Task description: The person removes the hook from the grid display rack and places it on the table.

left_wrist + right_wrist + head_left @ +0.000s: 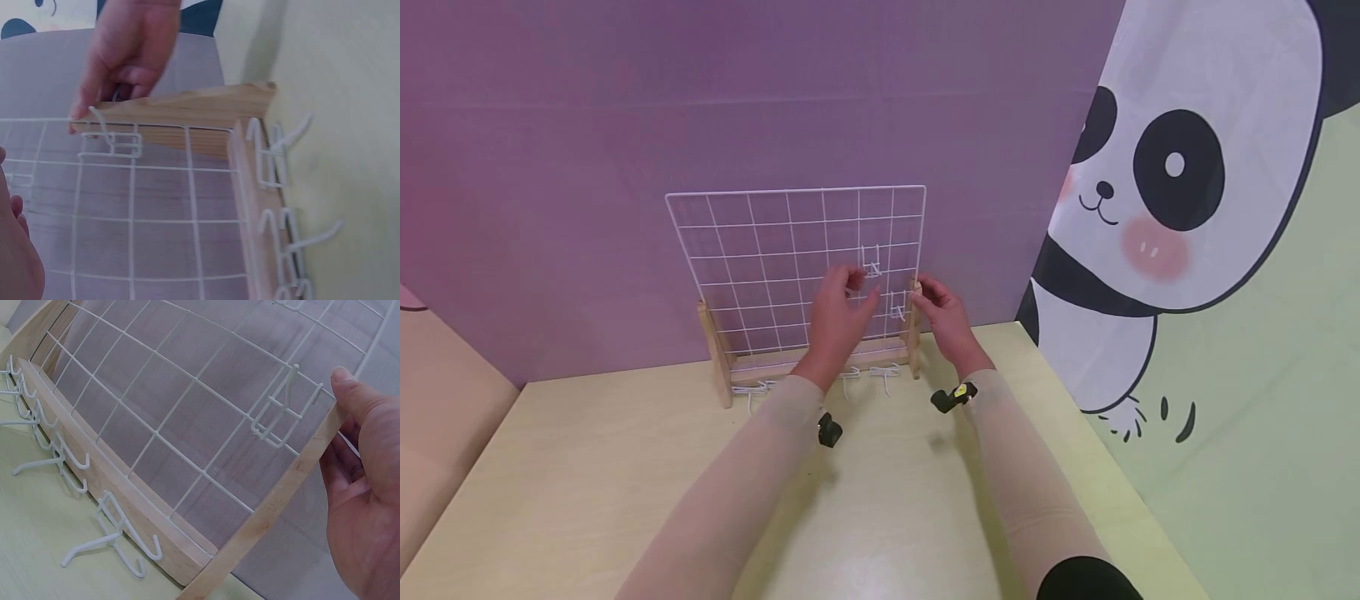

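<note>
A white wire grid panel (805, 190) stands tilted in a wooden stand (717, 354). My right hand (951, 321) grips the top of the stand's right side post (275, 512), thumb at the grid's edge and fingers behind. My left hand (838, 321) is in front of the grid, fingers bent and thumb apart, with nothing visible between them. Just right of its fingertips, an upper white hook (871, 268) hangs on the grid. A lower white hook (269, 431) hangs beside the right post. In the left wrist view only the edge of my left hand (15, 250) shows.
Several loose white hooks (112, 534) lean along the stand's front rail (150, 531), their prongs pointing toward me. The stand is on a pale wooden table (625, 483), close to a purple backdrop (587, 208). A panda picture (1150, 250) covers the right wall.
</note>
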A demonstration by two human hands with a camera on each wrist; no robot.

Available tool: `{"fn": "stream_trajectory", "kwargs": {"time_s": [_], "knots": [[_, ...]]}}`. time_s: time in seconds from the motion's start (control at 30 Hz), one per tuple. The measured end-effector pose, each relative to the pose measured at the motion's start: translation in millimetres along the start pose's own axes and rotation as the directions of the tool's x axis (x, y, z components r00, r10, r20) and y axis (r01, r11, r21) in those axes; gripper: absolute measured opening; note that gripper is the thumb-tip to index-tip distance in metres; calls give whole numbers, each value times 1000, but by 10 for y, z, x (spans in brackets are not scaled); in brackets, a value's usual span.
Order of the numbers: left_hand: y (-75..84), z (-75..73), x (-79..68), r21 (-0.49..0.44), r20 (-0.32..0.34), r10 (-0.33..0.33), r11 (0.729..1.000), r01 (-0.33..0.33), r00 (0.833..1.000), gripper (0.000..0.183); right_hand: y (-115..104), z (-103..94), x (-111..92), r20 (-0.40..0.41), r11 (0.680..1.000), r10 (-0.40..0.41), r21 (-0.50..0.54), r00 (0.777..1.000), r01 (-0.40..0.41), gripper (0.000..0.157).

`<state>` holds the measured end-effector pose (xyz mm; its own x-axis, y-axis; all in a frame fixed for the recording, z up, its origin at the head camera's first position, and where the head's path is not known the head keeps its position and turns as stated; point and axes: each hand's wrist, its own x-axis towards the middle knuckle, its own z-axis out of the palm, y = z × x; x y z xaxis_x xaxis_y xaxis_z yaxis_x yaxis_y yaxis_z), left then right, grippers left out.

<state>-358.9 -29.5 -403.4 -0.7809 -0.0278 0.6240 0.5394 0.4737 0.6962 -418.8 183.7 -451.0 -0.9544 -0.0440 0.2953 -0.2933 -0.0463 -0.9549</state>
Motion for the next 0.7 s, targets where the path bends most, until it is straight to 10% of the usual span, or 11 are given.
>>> {"fn": "stream_trajectory", "kwargs": {"time_s": [0.7], "knots": [[179,22,161,-35,-26,83,996,-84,996,12,-1,8,1,4,1000,-1,-1,1000,1,43]]}}
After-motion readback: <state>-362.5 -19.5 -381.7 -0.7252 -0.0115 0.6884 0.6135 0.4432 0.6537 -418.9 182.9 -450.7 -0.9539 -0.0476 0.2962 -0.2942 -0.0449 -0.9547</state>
